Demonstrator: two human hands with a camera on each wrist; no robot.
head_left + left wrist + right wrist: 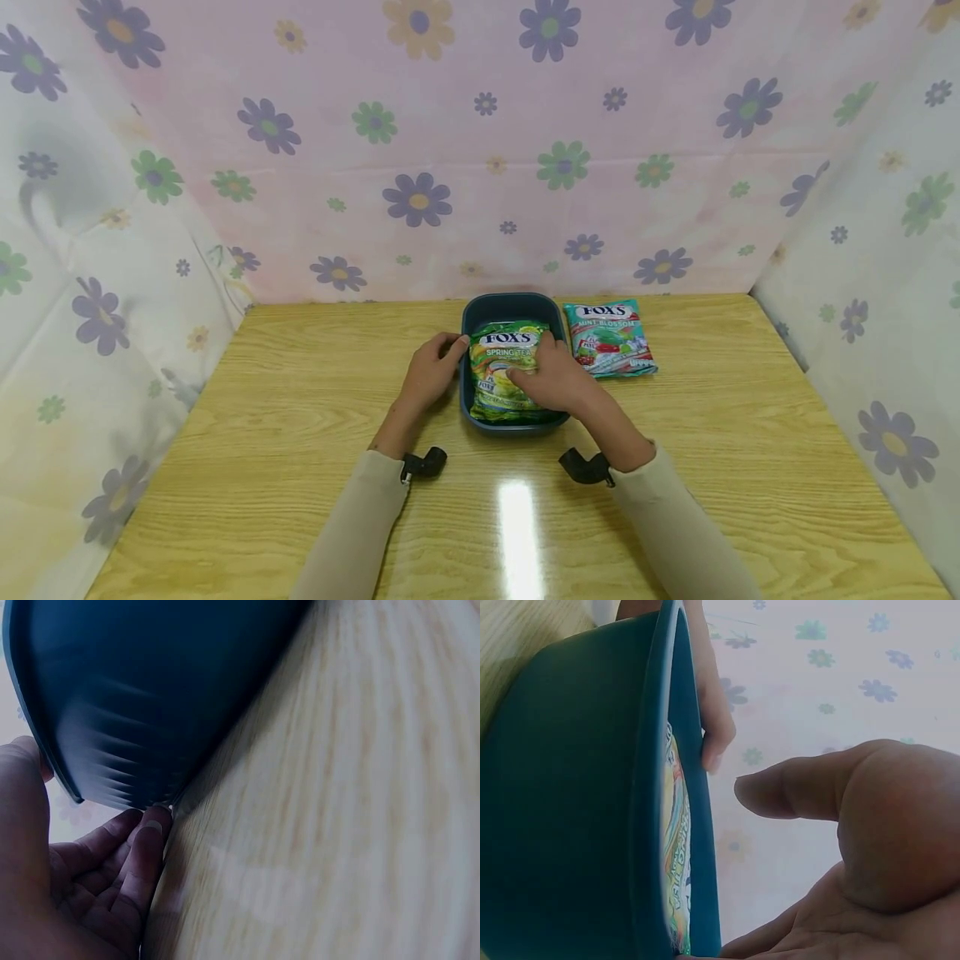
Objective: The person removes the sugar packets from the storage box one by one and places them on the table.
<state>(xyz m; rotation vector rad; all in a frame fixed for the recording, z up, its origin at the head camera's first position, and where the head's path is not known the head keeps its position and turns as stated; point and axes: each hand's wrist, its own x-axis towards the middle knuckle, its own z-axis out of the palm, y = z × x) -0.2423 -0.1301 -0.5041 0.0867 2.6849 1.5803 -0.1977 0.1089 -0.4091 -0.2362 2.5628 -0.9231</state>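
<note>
The left hand (433, 367) grips the tub (562, 795) by its left wall, thumb over the rim and fingers low on the outside, near the table (300, 417); that hold probably steadies the tub while the other hand works. The right hand (558, 375) reaches over the right rim, its thumb spread away from its fingers and, in the right wrist view, clear of the green pack (498, 379). Its fingertips are hidden inside, so I cannot tell whether they press that pack or only lie beside it. Coming from above like this likely suits the walls, which leave little room at the sides.

The green pack is in the tub, printed face up, its near end close to the near rim. It is glossy and a little wrinkled, green with yellow, lettered "FOX'S Spring Tea". What lies beneath it cannot be seen.

The dark blue tub has rounded corners and stands by the table's far edge, around its middle. Just right of it, along that same edge, the teal "Mint Blossom" pack (611, 337) lies face up, seemingly within easy reach of the right hand. Behind the far edge hangs flowered cloth (465, 108).
</note>
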